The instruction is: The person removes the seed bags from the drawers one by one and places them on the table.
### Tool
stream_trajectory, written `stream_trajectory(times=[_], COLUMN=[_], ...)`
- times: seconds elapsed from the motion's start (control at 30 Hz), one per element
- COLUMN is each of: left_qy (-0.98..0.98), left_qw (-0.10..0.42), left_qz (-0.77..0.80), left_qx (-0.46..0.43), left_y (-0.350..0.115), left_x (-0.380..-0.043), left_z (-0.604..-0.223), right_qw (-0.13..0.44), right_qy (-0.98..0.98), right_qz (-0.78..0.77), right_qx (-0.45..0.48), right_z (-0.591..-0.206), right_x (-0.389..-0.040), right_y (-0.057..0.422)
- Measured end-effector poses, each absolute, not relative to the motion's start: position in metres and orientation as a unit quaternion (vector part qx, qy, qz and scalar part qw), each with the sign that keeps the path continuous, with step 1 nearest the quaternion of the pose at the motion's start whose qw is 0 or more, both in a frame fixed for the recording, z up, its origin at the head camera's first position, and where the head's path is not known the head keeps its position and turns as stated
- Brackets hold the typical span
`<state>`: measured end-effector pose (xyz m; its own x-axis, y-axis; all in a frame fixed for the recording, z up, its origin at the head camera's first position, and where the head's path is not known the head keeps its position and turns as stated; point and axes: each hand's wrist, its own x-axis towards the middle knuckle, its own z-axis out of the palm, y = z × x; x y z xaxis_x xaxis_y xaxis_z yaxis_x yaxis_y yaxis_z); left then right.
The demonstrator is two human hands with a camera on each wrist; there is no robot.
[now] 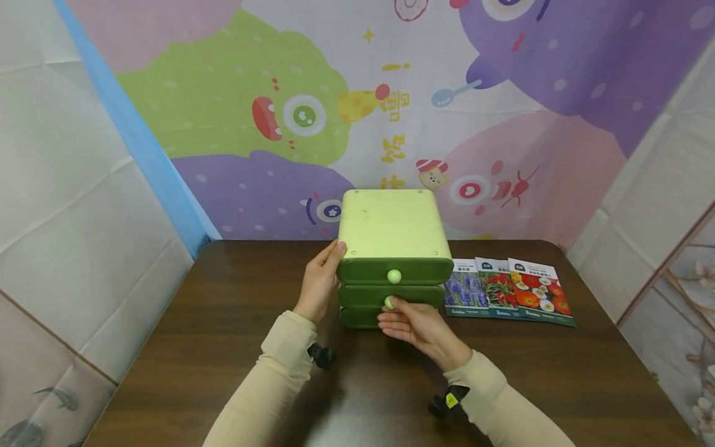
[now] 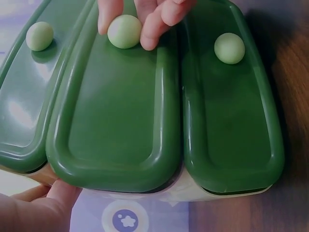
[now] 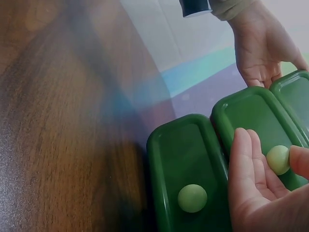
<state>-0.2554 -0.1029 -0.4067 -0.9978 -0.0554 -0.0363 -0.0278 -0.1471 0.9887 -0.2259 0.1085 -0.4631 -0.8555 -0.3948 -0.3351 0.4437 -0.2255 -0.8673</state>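
Note:
A small drawer box (image 1: 391, 223) with a pale yellow-green top and three dark green drawer fronts stands on the table. My right hand (image 1: 421, 328) pinches the round light green knob (image 1: 388, 302) of the middle drawer (image 2: 113, 111) between thumb and fingers. Against the box's left side, near the top drawer, my left hand (image 1: 320, 276) rests with its thumb by the front corner. The top knob (image 1: 394, 276) is untouched, as is the bottom knob (image 3: 192, 198), which my right hand hides in the head view. All three fronts look nearly flush.
Three overlapping flower-picture packets lie right of the box: a purple one (image 1: 467, 288), a red one (image 1: 496, 288) and an orange-red one (image 1: 539, 292). The brown wooden table (image 1: 223, 347) ends at a cartoon-printed curtain (image 1: 234, 81) behind the box.

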Motion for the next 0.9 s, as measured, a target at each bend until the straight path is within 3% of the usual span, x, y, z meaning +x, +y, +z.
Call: stream_trajectory(times=[0.9], left_qy=[-0.650], left_qw=[0.007], left_qz=[-0.760], left_qx=[0.006], left_y=[-0.104], left_x=[-0.253], left_z=[-0.408], right_qw=[0.283], right_qy=[0.586], right_qz=[-0.759], right_qx=[0.007], right_z=[-0.458], right_x=[-0.194], right_y=[0.117])
